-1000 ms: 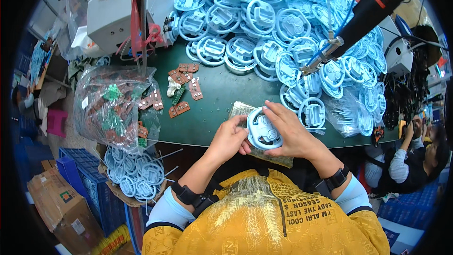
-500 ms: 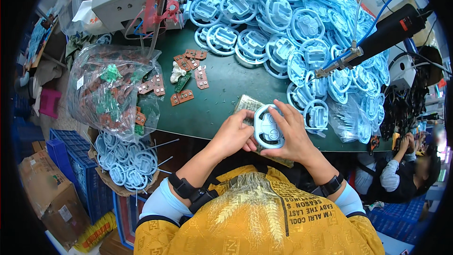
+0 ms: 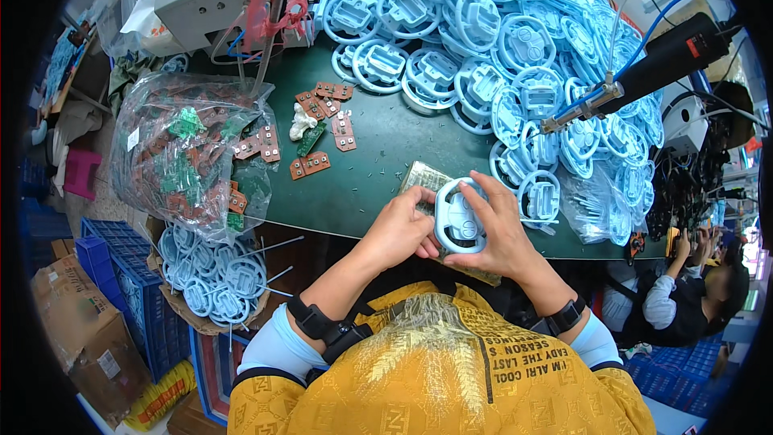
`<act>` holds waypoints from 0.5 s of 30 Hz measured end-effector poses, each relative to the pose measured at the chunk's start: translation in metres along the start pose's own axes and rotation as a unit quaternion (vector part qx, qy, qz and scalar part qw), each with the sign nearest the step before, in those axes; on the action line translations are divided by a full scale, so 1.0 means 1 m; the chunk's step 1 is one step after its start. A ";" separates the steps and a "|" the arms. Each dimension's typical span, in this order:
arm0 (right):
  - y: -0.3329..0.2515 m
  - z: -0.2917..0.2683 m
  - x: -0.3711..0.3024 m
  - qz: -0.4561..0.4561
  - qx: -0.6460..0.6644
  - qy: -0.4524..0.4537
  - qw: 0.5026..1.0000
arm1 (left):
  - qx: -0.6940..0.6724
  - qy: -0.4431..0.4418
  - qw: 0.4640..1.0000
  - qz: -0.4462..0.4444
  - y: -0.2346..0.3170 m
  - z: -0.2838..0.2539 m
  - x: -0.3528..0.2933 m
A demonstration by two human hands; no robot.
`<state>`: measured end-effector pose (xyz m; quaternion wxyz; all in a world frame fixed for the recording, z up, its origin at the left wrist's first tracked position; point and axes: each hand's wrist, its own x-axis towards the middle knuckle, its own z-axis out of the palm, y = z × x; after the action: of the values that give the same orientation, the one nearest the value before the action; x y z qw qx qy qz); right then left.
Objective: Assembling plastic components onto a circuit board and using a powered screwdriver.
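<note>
In front of me, a light blue plastic toy steering wheel (image 3: pixel 460 215) is held over the near edge of the bench. My right hand (image 3: pixel 507 229) grips its right side, thumb across the rim and fingers at the top. Closed at the wheel's left rim is my left hand (image 3: pixel 400 228), with fingers curled partly beneath it; whether it also pinches something small is hidden. Beneath the hands lies a flat, yellowish tape-wrapped block (image 3: pixel 421 176). A large heap of similar blue wheels (image 3: pixel 483 56) covers the far right of the bench.
A clear bag of brown and green circuit boards (image 3: pixel 189 153) sits at left, near several loose boards (image 3: pixel 310 164). A black electric screwdriver (image 3: pixel 668 56) hangs at right. Lower left stands a box of blue wheel parts with stems (image 3: pixel 213 274). A co-worker (image 3: pixel 684 298) sits far right.
Both hands stay nearly in place around the toy steering wheel, which has shifted very slightly. The surroundings look almost the same.
</note>
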<state>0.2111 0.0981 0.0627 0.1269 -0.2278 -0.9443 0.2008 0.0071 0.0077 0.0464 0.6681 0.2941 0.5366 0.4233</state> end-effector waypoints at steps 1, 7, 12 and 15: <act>0.000 0.000 0.000 0.000 0.000 -0.001 1.000 | 0.000 0.000 1.000 0.000 0.000 0.000 0.000; -0.003 -0.001 0.002 -0.001 -0.030 -0.010 0.999 | 0.007 0.001 1.000 0.000 0.000 0.000 0.001; -0.003 0.003 0.001 -0.007 -0.056 -0.016 0.998 | -0.006 -0.007 1.000 -0.013 0.000 -0.002 0.001; 0.001 0.008 0.001 -0.023 -0.064 -0.013 0.998 | 0.010 -0.010 1.000 -0.009 0.007 0.000 -0.001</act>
<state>0.2080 0.0962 0.0553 0.1045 -0.2111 -0.9617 0.1401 0.0055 0.0103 0.0524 0.6742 0.2999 0.5366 0.4094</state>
